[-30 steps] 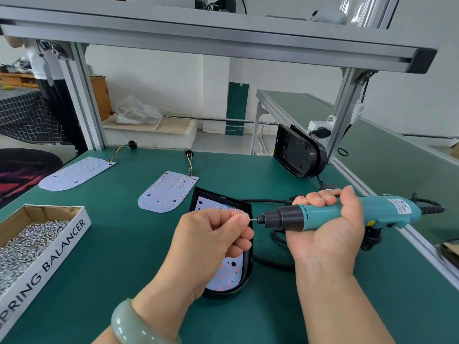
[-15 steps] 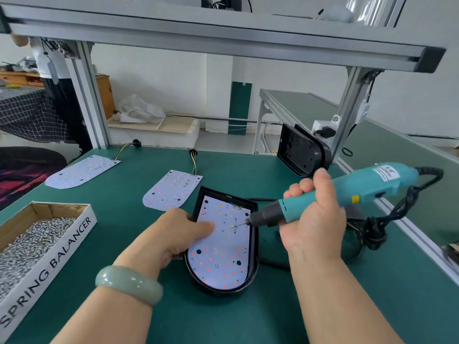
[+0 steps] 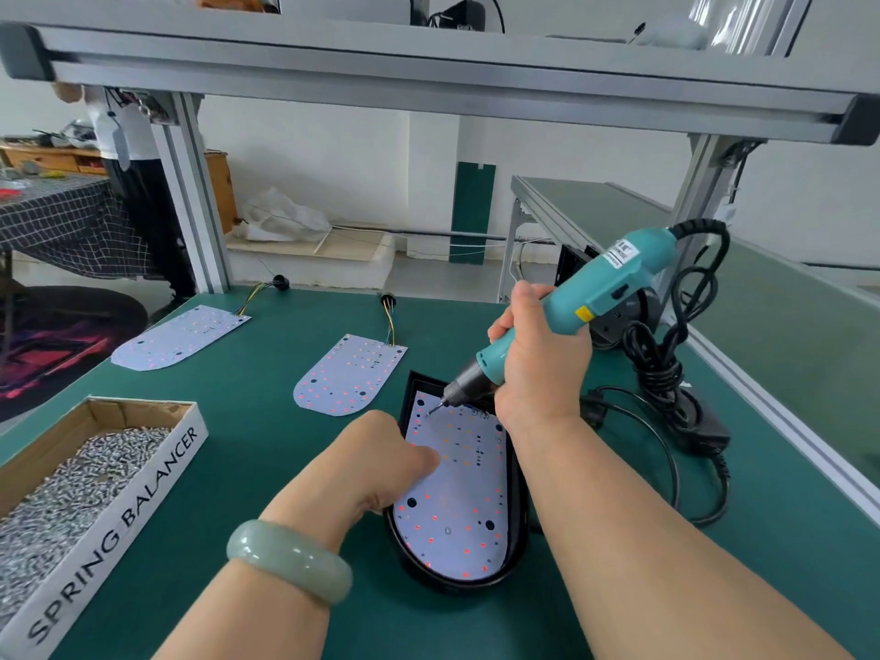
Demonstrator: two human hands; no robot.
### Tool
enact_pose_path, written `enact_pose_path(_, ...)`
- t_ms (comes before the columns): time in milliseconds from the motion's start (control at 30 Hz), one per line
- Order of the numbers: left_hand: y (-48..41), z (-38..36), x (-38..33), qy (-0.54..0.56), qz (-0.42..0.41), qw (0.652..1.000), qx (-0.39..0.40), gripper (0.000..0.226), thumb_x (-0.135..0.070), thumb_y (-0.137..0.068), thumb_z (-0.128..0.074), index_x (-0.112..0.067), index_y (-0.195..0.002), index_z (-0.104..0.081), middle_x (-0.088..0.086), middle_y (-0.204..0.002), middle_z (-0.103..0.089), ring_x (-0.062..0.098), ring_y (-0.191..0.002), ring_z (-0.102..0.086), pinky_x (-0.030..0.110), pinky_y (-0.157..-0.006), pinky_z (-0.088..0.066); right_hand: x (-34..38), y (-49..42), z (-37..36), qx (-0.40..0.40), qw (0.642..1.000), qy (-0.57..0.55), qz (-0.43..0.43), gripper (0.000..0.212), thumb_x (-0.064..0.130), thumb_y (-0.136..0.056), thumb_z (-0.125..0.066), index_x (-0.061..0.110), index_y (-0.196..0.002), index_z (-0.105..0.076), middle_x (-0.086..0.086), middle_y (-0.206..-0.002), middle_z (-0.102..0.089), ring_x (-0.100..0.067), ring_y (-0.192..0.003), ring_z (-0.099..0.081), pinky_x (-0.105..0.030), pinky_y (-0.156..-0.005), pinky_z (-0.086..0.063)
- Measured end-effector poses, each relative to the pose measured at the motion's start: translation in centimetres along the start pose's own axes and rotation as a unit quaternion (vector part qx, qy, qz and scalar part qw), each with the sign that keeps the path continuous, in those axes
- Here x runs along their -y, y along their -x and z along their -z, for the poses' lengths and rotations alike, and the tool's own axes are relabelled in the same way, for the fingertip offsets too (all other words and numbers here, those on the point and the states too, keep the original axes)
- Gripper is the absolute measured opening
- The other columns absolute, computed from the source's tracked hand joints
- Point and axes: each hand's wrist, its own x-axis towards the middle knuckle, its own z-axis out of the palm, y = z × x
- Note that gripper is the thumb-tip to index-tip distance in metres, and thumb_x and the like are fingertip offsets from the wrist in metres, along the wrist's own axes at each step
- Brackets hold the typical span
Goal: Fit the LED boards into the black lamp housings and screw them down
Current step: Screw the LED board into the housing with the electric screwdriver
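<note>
Your right hand [image 3: 543, 369] has its grip clenched round the teal electric screwdriver [image 3: 614, 283], tool tilted, its cord end up and to the right, its bit down on the far left corner of the LED board [image 3: 457, 507]. That board lies inside the black lamp housing [image 3: 518, 516], near the middle of the green desk [image 3: 247, 469], rounded end toward you.

Your left hand [image 3: 376, 464] sits at the housing's left side, fingers curled under, one fingertip pressing on the board's left edge. Whether that grip holds anything, I cannot tell. There's a pale green bracelet [image 3: 290, 559] on that wrist.

Two loose LED boards wait farther off: one [image 3: 350, 376] just beyond the housing to the left, another [image 3: 178, 336] at far left, both with wires trailing from their far ends. The screw box [image 3: 143, 488] marked SPRING BALANCER is at near left, full of silver screws. The screwdriver's black cable [image 3: 657, 364] hangs bundled to the right, down to the desk.
</note>
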Motion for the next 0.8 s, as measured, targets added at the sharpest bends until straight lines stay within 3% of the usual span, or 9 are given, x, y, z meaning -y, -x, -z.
enact_pose_path(300, -0.3, -0.3, 0.0, 0.002, -0.004, 1.000, 0.003, 0.023, -0.024, -0.080, -0.063, -0.012, -0.072, -0.044, 0.008, -0.069, -0.045, 0.022, -0.059, -0.038, 0.028, -0.058, -0.032, 0.0, 0.4, -1.1, 0.053, 0.998, 0.028, 0.017, 0.015, 0.003, -0.089, -0.060, 0.011, -0.085, -0.048, -0.004, -0.059, -0.047, -0.011, -0.042, -0.047, -0.018, -0.050, -0.043)
enact_pose_path(500, -0.1, -0.4, -0.2, -0.021, -0.008, 1.000, -0.004, 0.032, -0.021, -0.081, -0.061, -0.014, -0.064, -0.036, 0.006, -0.062, -0.037, 0.022, -0.054, -0.031, 0.026, -0.053, -0.027, 0.2, 1.1, -2.3, 0.153, 0.987, 0.048, 0.011, 0.029, -0.004, -0.087, -0.060, 0.015, -0.071, -0.045, 0.007, -0.045, -0.045, -0.011, -0.038, -0.041, -0.020, -0.046, -0.040)
enact_pose_path(800, 0.1, -0.2, -0.4, -0.031, -0.004, 0.999, -0.008, 0.036, -0.023, -0.082, -0.064, -0.013, -0.063, -0.036, 0.006, -0.056, -0.037, 0.021, -0.044, -0.032, 0.021, -0.047, -0.026, -0.3, 1.3, -2.3, 0.136, 0.990, 0.033, 0.006, 0.032, -0.008, -0.086, -0.060, 0.014, -0.069, -0.044, 0.010, -0.044, -0.044, -0.011, -0.036, -0.039, -0.019, -0.043, -0.038)
